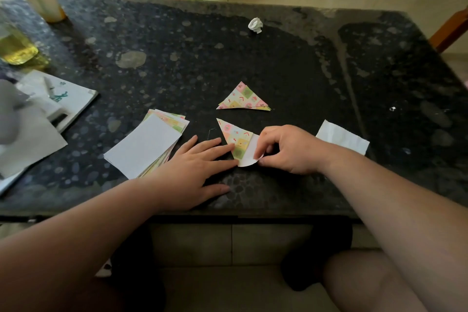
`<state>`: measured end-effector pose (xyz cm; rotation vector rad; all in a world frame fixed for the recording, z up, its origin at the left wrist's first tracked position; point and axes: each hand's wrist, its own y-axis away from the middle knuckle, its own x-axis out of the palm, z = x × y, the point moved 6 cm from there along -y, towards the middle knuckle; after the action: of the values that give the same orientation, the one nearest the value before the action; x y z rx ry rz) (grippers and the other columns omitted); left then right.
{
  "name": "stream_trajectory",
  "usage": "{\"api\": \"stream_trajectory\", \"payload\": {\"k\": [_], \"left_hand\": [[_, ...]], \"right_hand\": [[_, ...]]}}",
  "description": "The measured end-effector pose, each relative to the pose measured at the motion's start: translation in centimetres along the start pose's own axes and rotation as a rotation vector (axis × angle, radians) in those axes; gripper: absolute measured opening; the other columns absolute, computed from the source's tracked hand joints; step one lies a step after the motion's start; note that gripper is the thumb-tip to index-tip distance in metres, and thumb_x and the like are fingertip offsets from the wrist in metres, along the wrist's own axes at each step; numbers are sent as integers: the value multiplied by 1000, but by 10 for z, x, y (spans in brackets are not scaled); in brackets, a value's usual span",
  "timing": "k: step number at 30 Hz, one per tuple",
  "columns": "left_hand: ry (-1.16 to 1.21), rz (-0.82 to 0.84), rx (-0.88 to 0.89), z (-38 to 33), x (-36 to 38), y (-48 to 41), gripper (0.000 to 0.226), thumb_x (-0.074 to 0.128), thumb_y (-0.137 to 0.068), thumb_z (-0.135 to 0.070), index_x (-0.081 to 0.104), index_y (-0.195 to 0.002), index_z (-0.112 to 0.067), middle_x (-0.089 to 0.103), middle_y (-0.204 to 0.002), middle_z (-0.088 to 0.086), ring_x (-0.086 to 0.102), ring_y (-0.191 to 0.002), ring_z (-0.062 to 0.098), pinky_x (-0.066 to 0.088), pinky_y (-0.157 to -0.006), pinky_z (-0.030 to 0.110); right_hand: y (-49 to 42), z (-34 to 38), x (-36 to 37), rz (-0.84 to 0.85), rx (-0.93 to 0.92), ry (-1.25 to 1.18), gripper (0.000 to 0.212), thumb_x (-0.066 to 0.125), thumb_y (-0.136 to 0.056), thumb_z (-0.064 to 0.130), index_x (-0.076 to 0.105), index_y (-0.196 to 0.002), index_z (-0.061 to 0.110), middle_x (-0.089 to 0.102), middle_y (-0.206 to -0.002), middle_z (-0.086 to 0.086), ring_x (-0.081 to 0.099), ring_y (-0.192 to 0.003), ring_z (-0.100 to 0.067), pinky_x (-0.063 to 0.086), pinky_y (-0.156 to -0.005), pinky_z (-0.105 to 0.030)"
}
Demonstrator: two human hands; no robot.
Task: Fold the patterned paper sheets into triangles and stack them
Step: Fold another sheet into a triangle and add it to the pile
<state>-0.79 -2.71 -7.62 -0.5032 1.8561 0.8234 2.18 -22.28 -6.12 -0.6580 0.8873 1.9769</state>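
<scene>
Half-folded patterned paper sheet (236, 140) lies on the dark speckled stone desk (278, 63), toward the near edge, between your two hands. Its patterned part runs long from a sharp tip at far left down to the near right. The white underside curls up along its right border.

Your right hand (291, 149) sits on that right side, grip narrow, thumb and fingers pinching the lifted white flap. Your left hand (192, 162) lies flat with fingers straight, its tips pressing the sheet's left edge, holding nothing.

The loose paper lies right of the crease, so the right hand is the nearer one to carry it. My judgement: the flap goes leftward over the patterned part while the left hand pins the sheet.

Stack of finished patterned paper triangles (243, 99) sits just beyond the sheet, apart from it. Pile of flat square sheets (144, 145), white side up, lies beside your left wrist; whether it touches, I cannot tell.
</scene>
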Motion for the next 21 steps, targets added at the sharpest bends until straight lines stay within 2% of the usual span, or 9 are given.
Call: {"api": "stream_trajectory", "payload": {"k": [4,9,14,21], "left_hand": [[-8,14,9,-1,-2,0,59,36,-99,-66,21,-155,-55,-4,-166,-28,-15,-152,0,-19,-120,33],[13,51,32,3,-5,-2,54,40,-100,-63,26,-152,-59,-2,-165,-29,-13,-152,-1,-16,-119,31],[21,87,29,3,-8,-3,52,44,-102,-57,28,-151,-58,-1,-165,-29,-12,-153,0,-12,-122,35],[55,85,61,1,-9,-3,51,47,-104,-47,32,-153,-51,5,-167,-25,-10,-154,1,-9,-126,38]], "right_hand": [[-1,1,1,53,17,15,14,83,-85,26,76,-80,37,65,-97,15,62,-92,-3,53,-86,-28],[0,1,3,79,54,36,2,80,-88,31,79,-89,31,62,-97,15,58,-80,-1,43,-71,-18],[-5,5,1,81,133,78,11,71,-96,32,69,-85,35,65,-99,14,60,-85,-3,43,-70,-21],[-9,10,7,21,242,41,16,68,-97,27,67,-81,30,67,-93,11,62,-87,-6,47,-72,-26]]}}
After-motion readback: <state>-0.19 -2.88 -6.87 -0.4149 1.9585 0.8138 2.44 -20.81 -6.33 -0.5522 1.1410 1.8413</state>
